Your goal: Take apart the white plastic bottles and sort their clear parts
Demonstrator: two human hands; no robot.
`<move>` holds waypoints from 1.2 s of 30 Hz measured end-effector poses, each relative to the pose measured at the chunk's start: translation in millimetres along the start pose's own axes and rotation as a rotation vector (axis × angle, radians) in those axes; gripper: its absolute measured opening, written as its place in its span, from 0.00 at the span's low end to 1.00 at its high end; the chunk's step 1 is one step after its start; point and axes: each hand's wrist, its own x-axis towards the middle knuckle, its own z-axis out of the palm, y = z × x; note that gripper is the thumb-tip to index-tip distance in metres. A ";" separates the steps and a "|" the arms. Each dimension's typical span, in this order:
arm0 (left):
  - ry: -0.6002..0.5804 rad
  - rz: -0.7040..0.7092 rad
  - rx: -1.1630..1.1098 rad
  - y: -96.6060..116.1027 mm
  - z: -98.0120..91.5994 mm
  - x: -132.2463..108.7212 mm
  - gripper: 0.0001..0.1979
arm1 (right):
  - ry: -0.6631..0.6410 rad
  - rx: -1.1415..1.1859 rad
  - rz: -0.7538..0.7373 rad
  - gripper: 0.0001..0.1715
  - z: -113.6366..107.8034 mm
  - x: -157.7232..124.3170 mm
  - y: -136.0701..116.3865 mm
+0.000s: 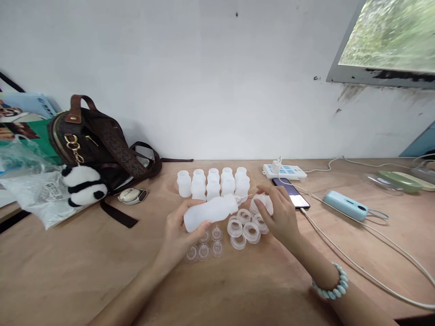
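My left hand (pixel 181 233) is wrapped round a white translucent plastic bottle (pixel 209 212), tilted with its neck pointing right. A clear pointed nozzle piece (pixel 242 198) sits at the bottle's mouth. My right hand (pixel 277 210) is over a cluster of translucent ring caps (pixel 252 232), thumb and fingers apart and curved beside a ring at the back; whether they touch it is hard to see. Below the held bottle lie several clear round nozzle pieces (pixel 204 251), partly hidden by my left hand. Several white bottles (pixel 213 183) stand upright in rows behind.
At left are a brown backpack (pixel 98 136), a panda plush (pixel 84 185), a plastic bag (pixel 37 194) and a watch (pixel 133 195). At right are a power strip (pixel 288 171), a phone (pixel 291 194), a blue device (pixel 345 205) and a long white cable (pixel 343 251).
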 end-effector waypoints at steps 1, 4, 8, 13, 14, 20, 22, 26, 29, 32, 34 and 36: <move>0.024 -0.036 -0.024 -0.3 -0.1 1.3 0.12 | -0.007 -0.124 0.001 0.16 2.5 0.6 4.6; 0.063 -0.113 -0.082 0.1 -0.3 4.2 0.12 | -0.136 -0.357 -0.001 0.13 7.9 1.1 14.5; 0.080 -0.177 -0.163 2.0 0.0 6.1 0.13 | 0.007 -0.252 0.037 0.09 0.1 4.7 16.1; 0.050 -0.237 -0.225 0.3 2.4 4.9 0.15 | 0.347 0.385 0.241 0.13 -16.5 13.2 2.6; 0.031 -0.238 -0.230 -0.3 3.2 4.1 0.15 | 0.317 0.492 0.269 0.12 -17.3 13.7 -1.3; -0.061 -0.198 -0.189 5.6 8.1 -1.7 0.14 | 0.027 0.785 0.172 0.11 -8.6 2.6 -22.6; -0.070 -0.188 -0.176 9.4 8.8 -3.4 0.14 | -0.014 0.805 0.145 0.13 -5.8 -2.4 -26.1; -0.072 -0.174 -0.184 12.6 8.6 -6.0 0.14 | -0.018 0.847 0.196 0.14 -4.4 -4.7 -27.3; -0.079 -0.171 -0.189 11.9 8.1 -6.5 0.15 | -0.037 0.894 0.254 0.13 -4.5 -2.0 -27.0; -0.069 -0.177 -0.200 11.3 8.2 -6.6 0.15 | -0.049 0.937 0.296 0.14 -3.6 -0.3 -27.8; -0.066 -0.177 -0.220 10.9 8.4 -6.6 0.15 | -0.063 0.975 0.319 0.14 -2.6 -0.6 -28.4; -0.073 -0.175 -0.226 10.0 8.2 -6.5 0.15 | -0.075 1.005 0.319 0.14 -1.8 -1.5 -28.3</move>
